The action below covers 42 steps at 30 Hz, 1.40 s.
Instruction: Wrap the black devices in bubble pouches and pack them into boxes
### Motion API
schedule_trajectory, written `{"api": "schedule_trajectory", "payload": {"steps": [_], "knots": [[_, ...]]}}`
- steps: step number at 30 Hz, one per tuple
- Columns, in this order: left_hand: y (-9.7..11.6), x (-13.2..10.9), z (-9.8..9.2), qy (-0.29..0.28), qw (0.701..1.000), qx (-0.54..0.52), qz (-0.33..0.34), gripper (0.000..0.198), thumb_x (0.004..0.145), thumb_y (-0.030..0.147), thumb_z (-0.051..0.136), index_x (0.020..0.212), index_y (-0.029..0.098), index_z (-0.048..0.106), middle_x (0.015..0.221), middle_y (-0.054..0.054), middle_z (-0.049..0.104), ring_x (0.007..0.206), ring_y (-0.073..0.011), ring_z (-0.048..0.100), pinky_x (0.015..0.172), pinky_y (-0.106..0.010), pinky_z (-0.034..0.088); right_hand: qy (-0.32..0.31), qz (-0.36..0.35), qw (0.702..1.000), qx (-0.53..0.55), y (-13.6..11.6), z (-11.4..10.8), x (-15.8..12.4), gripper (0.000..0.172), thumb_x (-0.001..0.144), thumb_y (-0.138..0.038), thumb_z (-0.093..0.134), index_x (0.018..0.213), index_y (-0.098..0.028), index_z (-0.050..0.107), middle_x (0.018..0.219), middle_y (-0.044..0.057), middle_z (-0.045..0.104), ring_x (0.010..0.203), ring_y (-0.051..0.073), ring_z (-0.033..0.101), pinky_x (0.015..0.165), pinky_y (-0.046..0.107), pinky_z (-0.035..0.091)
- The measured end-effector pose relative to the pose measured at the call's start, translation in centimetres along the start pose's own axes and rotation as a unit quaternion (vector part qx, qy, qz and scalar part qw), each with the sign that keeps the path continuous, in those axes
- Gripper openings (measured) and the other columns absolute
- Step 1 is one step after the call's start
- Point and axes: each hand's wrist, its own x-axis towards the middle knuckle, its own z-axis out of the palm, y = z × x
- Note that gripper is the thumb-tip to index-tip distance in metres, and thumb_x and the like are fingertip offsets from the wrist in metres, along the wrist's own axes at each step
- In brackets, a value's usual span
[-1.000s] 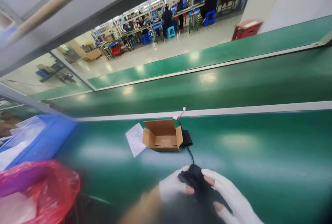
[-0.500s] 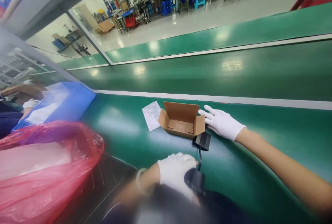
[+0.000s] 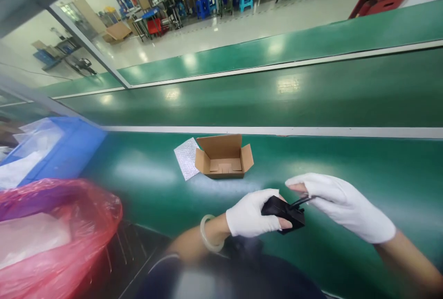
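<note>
My left hand [image 3: 254, 213], in a white glove with bare fingertips, is closed around a black power adapter [image 3: 284, 214], a boxy block held above the green work surface. A short black cable [image 3: 300, 202] leads from its right end to my right hand [image 3: 341, 204]. The gloved fingers of that hand are pinched on the cable, partly hiding it. Beyond my hands, an open brown cardboard box [image 3: 224, 170] stands with its flaps spread and nothing visible inside. A silvery bubble-wrap pouch [image 3: 187, 158] lies against its left side.
At the left stand a blue bin [image 3: 74, 144] with clear bags and a pink plastic bag [image 3: 86, 225] in front of it. A pale rail [image 3: 311, 131] runs behind the box, with a green belt [image 3: 221, 100] beyond. People sit at benches in the far background.
My left hand has lifted the black adapter and turned it. My right hand has moved from beside the box back toward me and taken the cable. The whole view has shifted slightly.
</note>
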Motion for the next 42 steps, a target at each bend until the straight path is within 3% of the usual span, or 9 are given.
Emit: {"api": "schedule_trajectory", "payload": {"steps": [7,14,20,23,27,31,34,38,42], "knots": [[-3.5,-1.2,1.8,0.178,0.951,-0.240,0.085,0.052,0.083,0.046,0.066,0.125,0.018,0.052,0.128,-0.009,0.053,0.123,-0.0234,0.045,0.111,-0.037,0.030,0.075,0.074,0.991,-0.081,-2.1,10.2,-2.5,0.055,0.091,-0.010,0.036,0.146,-0.018,0.028,0.118,0.017,0.056,0.106,0.026,0.059,0.082,0.041,0.057],[-4.4,-1.9,3.4,0.293,0.919,-0.256,0.057,0.037,0.086,0.042,0.064,0.111,0.018,0.051,0.110,-0.005,0.058,0.106,-0.0195,0.053,0.100,-0.035,0.040,0.013,0.149,0.982,0.111,-5.0,10.9,-4.9,0.060,0.094,-0.030,0.042,0.150,-0.024,0.024,0.146,0.013,0.035,0.132,0.028,0.039,0.103,0.044,0.045],[-3.6,-2.9,1.8,0.309,0.944,-0.113,0.029,0.046,0.087,0.054,0.054,0.113,0.017,0.046,0.110,-0.009,0.059,0.104,-0.0234,0.056,0.099,-0.041,0.042,0.057,0.417,0.844,0.333,-4.8,13.8,-6.9,0.056,0.087,-0.053,0.056,0.134,-0.023,0.050,0.133,0.010,0.053,0.121,0.029,0.051,0.101,0.042,0.044],[-3.3,-4.5,0.8,0.312,0.948,0.055,-0.026,0.050,0.084,0.053,0.058,0.118,0.017,0.048,0.113,-0.010,0.059,0.106,-0.0268,0.054,0.098,-0.045,0.041,0.062,0.425,0.772,0.468,-5.1,15.2,-6.7,0.064,0.082,-0.058,0.062,0.134,-0.023,0.049,0.131,0.010,0.055,0.121,0.030,0.051,0.097,0.040,0.049],[-3.8,-6.5,0.0,0.352,0.923,0.148,-0.047,0.055,0.082,0.055,0.056,0.122,0.016,0.049,0.118,-0.013,0.056,0.111,-0.0291,0.052,0.100,-0.047,0.040,0.078,0.431,0.746,0.501,-5.9,15.7,-5.6,0.057,0.079,-0.056,0.066,0.126,-0.025,0.054,0.114,0.009,0.064,0.098,0.026,0.064,0.081,0.035,0.058],[-4.5,-8.2,-4.3,0.388,0.861,0.327,0.031,0.039,0.084,0.046,0.056,0.112,0.019,0.055,0.114,-0.010,0.059,0.110,-0.0259,0.053,0.101,-0.042,0.041,0.085,0.422,0.735,0.523,-6.1,14.9,-5.2,0.041,0.083,-0.057,0.059,0.109,-0.025,0.060,0.084,0.007,0.067,0.069,0.021,0.064,0.064,0.029,0.057],[-5.0,-8.4,-9.7,0.418,0.757,0.495,-0.081,0.023,0.083,0.034,0.057,0.100,0.018,0.058,0.113,-0.012,0.059,0.114,-0.0297,0.049,0.101,-0.046,0.038,0.071,0.408,0.750,0.517,-6.0,14.2,-5.2,0.039,0.086,-0.060,0.054,0.100,-0.025,0.062,0.073,0.007,0.064,0.062,0.020,0.061,0.055,0.026,0.053],[-5.5,-7.6,-14.8,0.370,0.778,0.484,-0.152,0.010,0.078,0.014,0.052,0.086,0.017,0.059,0.096,-0.010,0.062,0.099,-0.0261,0.055,0.094,-0.042,0.041,0.048,0.413,0.755,0.506,-6.3,13.9,-4.9,0.045,0.082,-0.064,0.056,0.101,-0.023,0.060,0.072,0.007,0.065,0.061,0.023,0.061,0.051,0.029,0.053],[-3.9,-10.1,-15.9,0.404,0.815,0.400,-0.116,0.008,0.080,0.021,0.049,0.078,0.017,0.056,0.080,-0.004,0.061,0.078,-0.0173,0.056,0.078,-0.030,0.046,0.049,0.451,0.752,0.479,-6.3,14.2,-5.0,0.055,0.075,-0.067,0.061,0.104,-0.021,0.062,0.083,0.011,0.068,0.074,0.031,0.066,0.061,0.036,0.057]]}}
